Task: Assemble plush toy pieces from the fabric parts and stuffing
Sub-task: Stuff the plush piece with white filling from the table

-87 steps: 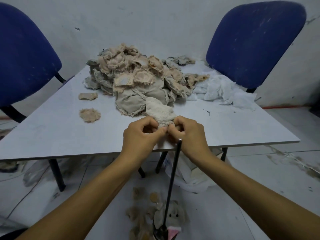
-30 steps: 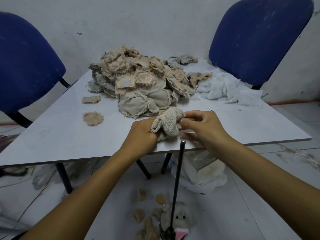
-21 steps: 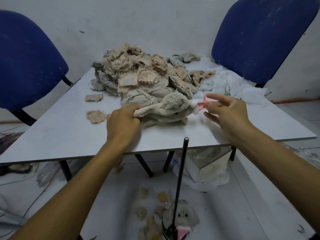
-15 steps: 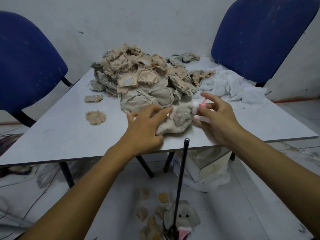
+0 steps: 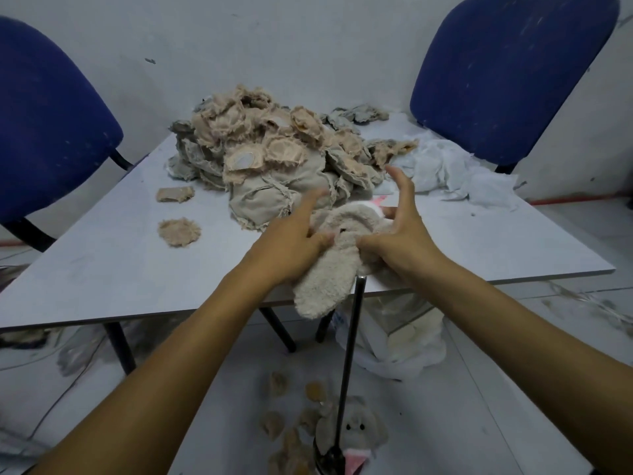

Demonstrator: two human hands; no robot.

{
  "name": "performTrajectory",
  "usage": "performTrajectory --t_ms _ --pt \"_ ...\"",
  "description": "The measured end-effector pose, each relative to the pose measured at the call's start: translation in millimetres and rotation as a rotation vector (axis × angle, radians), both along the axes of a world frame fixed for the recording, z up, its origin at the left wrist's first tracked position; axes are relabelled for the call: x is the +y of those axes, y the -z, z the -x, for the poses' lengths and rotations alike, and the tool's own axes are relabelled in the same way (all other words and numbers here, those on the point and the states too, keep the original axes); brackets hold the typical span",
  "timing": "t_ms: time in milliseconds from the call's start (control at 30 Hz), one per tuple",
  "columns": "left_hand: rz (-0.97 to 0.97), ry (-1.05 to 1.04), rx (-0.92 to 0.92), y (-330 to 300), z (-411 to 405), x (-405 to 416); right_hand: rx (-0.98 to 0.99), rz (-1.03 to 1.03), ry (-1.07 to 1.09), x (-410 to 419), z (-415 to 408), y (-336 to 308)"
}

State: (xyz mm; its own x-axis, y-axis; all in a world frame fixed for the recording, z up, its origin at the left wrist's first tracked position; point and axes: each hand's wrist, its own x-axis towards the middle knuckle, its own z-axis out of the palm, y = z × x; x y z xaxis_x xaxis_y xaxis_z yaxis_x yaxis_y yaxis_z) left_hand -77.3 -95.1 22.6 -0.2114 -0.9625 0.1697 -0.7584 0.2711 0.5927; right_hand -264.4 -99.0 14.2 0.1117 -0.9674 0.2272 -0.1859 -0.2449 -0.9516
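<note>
- Plush toy piece (image 5: 334, 265) lies on the near edge of the table (image 5: 120, 265), one fuzzy end hanging over.
- Left hand (image 5: 291, 246) pinches its left side, index finger extended.
- Right hand (image 5: 399, 234) pinches its right side, other fingers raised.
- Fabric pile (image 5: 274, 156) sits just beyond.

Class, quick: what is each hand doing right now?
Left hand: pinches the plush toy piece, index finger straight.
Right hand: grips the same piece, index finger straight.
</note>
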Motion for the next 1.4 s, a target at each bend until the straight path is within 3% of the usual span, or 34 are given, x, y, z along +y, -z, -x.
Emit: performTrajectory --t_ms 100,167,267,333,367,500,600,733,867,933,1000,1200,1400 --pt "-0.034 -0.073 0.237 -1.0 2.7 0.6 -0.067 0.116 -0.172 -1.2 2.4 -8.2" --pt "0.017 -0.114 0.335 -3.6 4.1 -1.2 0.037 0.272 -0.203 -1.6 3.0 -16.0" --pt "0.183 -0.235 0.428 -5.4 10.6 2.7 0.305 0.537 0.119 1.1 -0.7 -19.7" --pt "0.191 -0.263 0.55 -2.8 20.1 9.3 0.446 0.706 0.388 6.9 -3.1 -18.7" --pt "0.171 -0.258 0.623 -2.0 25.0 12.7 0.513 0.74 0.405 9.6 -4.3 -17.7" --pt "0.143 -0.228 0.746 4.9 37.6 20.1 0.608 0.413 0.248 14.3 -9.7 -9.9" --pt "0.092 -0.215 0.703 11.7 42.6 27.3 0.604 0.227 0.272 13.6 -6.4 -12.7" --pt "-0.012 -0.285 0.476 7.2 41.3 31.0 0.727 0.326 0.305 23.0 -7.3 -13.1" --pt "0.65 -0.308 -0.172 -10.9 27.0 35.6 0.78 0.563 0.298 36.6 -8.0 -13.5" --pt "0.814 -0.209 -0.343 -15.3 23.3 42.5 0.727 0.615 0.234 43.6 -5.4 -14.0" --pt "0.819 -0.088 -0.327 -9.2 23.2 51.7 0.689 0.673 0.213 50.9 -1.4 -11.7" --pt "0.891 -0.007 -0.021 1.8 22.0 71.7 0.537 0.874 0.258 74.7 2.6 -8.9" --pt "0.937 0.211 0.065 13.8 12.2 81.9 0.6 1.168 0.168 89.0 12.2 -6.6"
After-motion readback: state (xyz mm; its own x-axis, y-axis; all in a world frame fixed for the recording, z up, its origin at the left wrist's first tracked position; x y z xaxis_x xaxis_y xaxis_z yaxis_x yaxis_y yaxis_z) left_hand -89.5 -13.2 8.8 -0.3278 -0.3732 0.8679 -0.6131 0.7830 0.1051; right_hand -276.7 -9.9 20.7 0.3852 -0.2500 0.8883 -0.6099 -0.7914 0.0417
